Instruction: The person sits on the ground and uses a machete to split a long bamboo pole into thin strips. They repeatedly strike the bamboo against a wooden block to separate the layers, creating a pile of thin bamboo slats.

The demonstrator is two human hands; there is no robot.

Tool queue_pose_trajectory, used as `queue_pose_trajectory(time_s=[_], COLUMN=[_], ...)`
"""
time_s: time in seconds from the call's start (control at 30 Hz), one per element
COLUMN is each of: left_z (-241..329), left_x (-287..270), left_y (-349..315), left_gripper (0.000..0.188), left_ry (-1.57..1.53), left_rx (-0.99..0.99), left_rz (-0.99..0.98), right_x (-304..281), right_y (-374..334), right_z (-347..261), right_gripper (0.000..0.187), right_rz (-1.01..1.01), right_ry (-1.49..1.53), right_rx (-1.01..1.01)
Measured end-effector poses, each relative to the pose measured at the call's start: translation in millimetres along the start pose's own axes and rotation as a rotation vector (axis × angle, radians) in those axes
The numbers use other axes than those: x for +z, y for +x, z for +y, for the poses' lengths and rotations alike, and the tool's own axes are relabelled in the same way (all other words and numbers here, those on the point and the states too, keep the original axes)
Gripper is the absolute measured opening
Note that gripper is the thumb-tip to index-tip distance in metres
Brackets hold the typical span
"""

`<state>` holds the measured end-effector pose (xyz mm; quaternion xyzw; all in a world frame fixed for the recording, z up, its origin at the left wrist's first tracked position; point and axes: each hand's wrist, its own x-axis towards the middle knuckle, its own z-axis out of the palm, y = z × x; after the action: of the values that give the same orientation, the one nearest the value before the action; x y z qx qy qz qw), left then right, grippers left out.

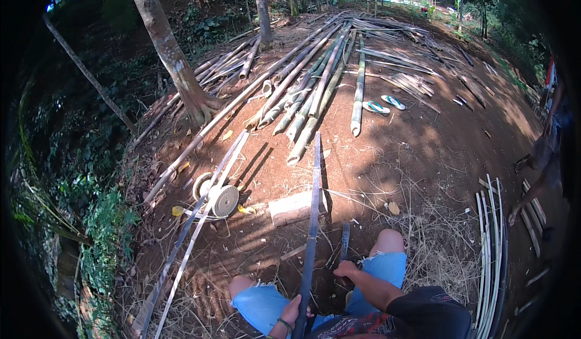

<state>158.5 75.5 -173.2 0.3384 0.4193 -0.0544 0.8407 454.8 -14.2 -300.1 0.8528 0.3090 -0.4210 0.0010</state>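
Seated with my knees apart, I grip a long dark bamboo strip [312, 230] in my left hand [293, 310], closed around its lower end. The strip points away from me, its far tip near the bamboo poles. My right hand [347, 270] is closed on a knife, partly hidden by the fingers. The dark knife blade [345, 241] points away from me beside my right knee, apart from the strip. A short pale log [290, 209] lies on the ground just beyond my knees, partly behind the strip.
Bamboo poles [330, 88] fan out ahead. Split strips [200, 215] lie left, past a round pale disc-like object [225, 202]; more thin strips [489, 260] lie right. Flip-flops [376, 107] rest by the poles. Another person [548, 148] is at the right edge. A tree trunk [166, 48] stands left.
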Motion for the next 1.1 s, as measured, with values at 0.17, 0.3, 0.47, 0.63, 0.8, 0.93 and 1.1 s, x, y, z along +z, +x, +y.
queue_pose_trajectory(time_s=[0.17, 0.3, 0.47, 0.63, 0.8, 0.93, 1.1], left_z=[0, 4, -14, -2, 7, 9, 8], left_x=[-7, 8, -2, 2, -1, -2, -6], left_y=[4, 4, 11, 10, 8, 8, 9], left_gripper=[0.047, 0.050, 0.056, 0.055, 0.054, 0.055, 0.055], left_ry=[0.011, -0.010, -0.100, -0.092, -0.092, -0.092, -0.075], left_rx=[0.005, -0.017, -0.160, -0.181, -0.182, -0.194, -0.128], left_rz=[0.002, -0.004, 0.136, 0.142, 0.139, 0.128, 0.094], right_x=[-13, -50, -205, -290, -320, -435, -457], right_y=[-18, -20, -140, -271, -372, -447, -411], right_z=[-12, 4, 48, 187, 285, 381, 454], right_gripper=[0.055, 0.076, 0.069, 0.092, 0.111, 0.107, 0.099], right_rz=[-0.016, 0.109, 0.674, 1.372, 1.846, 1.948, 2.140], right_ry=[0.078, 0.493, 1.369, 1.205, 1.020, 0.906, 0.747], right_rx=[0.019, 0.131, -0.271, -0.043, 0.269, 0.445, 0.689])
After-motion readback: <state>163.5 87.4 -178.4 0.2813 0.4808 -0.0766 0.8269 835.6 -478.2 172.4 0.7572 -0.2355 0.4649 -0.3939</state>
